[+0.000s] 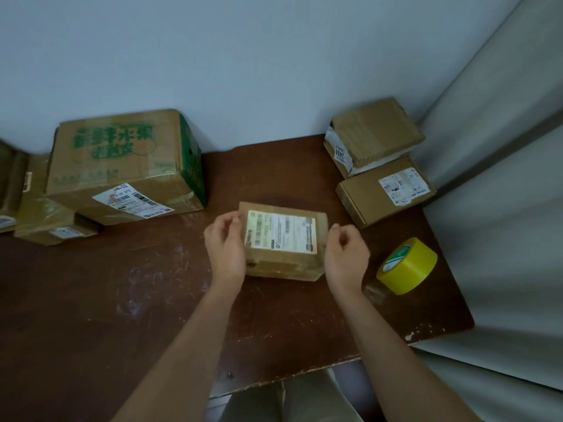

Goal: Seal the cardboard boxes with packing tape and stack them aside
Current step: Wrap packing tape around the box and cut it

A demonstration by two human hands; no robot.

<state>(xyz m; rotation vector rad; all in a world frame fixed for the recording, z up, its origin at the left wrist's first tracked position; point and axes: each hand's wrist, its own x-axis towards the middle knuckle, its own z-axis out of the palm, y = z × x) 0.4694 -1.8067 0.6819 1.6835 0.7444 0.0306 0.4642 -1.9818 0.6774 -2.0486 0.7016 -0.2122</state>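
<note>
Head view: small box (pixel 283 239) sits mid desk (pixel 122 300).
Left hand (pixel 227 245): loosely curled beside box; grip unclear.
Right hand (pixel 345 254): same.
Tip: hold box steady, then grab yellow tape (pixel 406 264).

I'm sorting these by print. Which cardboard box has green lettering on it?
The big box at the back left against the wall: green characters on top and a green side panel. The other boxes are plain brown with white labels.
</note>
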